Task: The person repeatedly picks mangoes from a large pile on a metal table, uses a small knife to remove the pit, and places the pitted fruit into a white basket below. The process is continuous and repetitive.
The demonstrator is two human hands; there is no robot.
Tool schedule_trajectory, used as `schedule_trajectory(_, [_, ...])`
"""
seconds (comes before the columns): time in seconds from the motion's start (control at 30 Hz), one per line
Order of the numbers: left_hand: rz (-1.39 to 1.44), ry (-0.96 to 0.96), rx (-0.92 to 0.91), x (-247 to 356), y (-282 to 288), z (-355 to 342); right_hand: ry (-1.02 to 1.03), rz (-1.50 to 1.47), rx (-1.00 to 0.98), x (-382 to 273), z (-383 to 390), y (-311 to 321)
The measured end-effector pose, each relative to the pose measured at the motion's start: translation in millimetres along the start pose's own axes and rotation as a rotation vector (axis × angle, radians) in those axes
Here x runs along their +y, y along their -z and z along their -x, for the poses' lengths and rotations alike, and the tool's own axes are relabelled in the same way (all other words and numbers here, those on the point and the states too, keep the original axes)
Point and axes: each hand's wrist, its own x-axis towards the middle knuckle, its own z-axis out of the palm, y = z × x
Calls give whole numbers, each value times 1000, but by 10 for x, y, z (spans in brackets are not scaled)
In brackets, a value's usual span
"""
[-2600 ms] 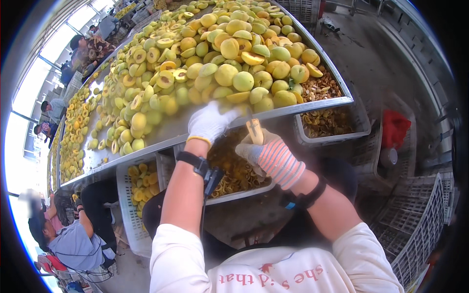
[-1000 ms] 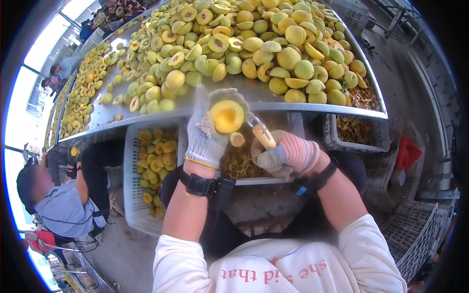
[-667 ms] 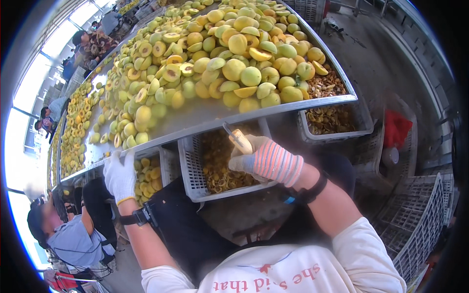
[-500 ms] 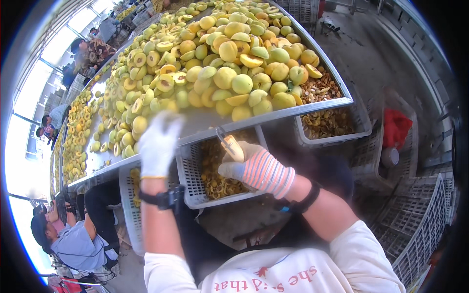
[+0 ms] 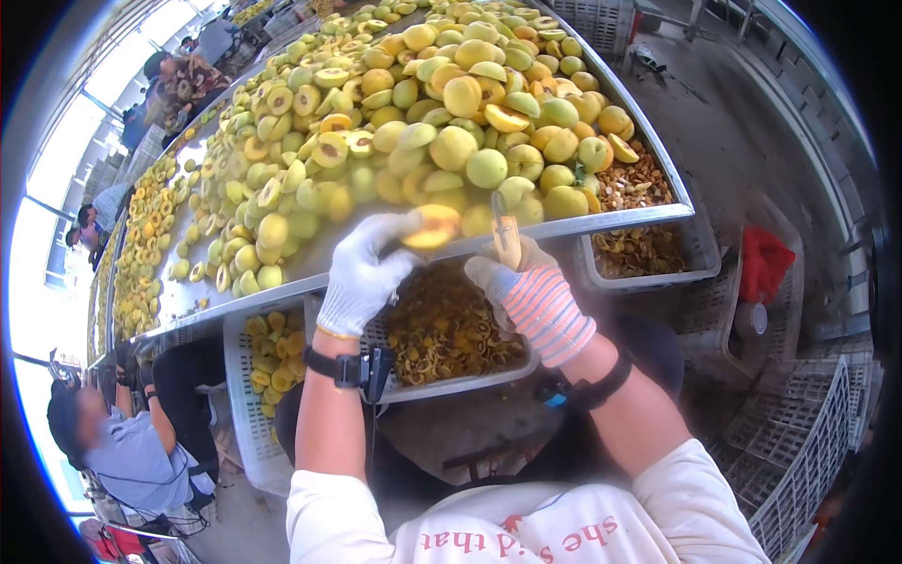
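Note:
My left hand [image 5: 366, 273], in a white knit glove, grips a yellow peach half [image 5: 438, 227] between thumb and fingers at the table's near edge. Just to its right, my right hand [image 5: 543, 299], in a glove with orange and blue-grey stripes, is closed around a pitting knife [image 5: 508, 242]. The knife has a pale wooden handle and a narrow metal blade pointing up; the two hands are apart. Beyond them a large heap of halved and whole yellow-green peaches [image 5: 453, 148] covers the metal-edged table [image 5: 305, 289].
Below the table edge sits a white crate [image 5: 470, 383] of peach scraps, with a crate [image 5: 246, 414] of peach halves to its left. Another scrap crate [image 5: 648, 278] stands right. A red cloth [image 5: 766, 263] hangs in a crate farther right. A co-worker [image 5: 141, 451] sits at left.
My left hand has come right from the heap and now holds a peach half. My right hand with the knife has moved up and right, toward the table edge.

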Motion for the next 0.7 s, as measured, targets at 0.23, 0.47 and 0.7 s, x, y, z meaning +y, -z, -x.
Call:
schedule_trajectory(0.23, [764,-1,43,202,264,631,-92,-118,-391,116,-28,-659])
schedule_trajectory(0.47, [1134,271,297,-99,406,626,131,448,-415,283,-62,-1042])
schedule_trajectory(0.7, [975,310,365,-162,539,647,327,863,-427,401,-183,-1248])
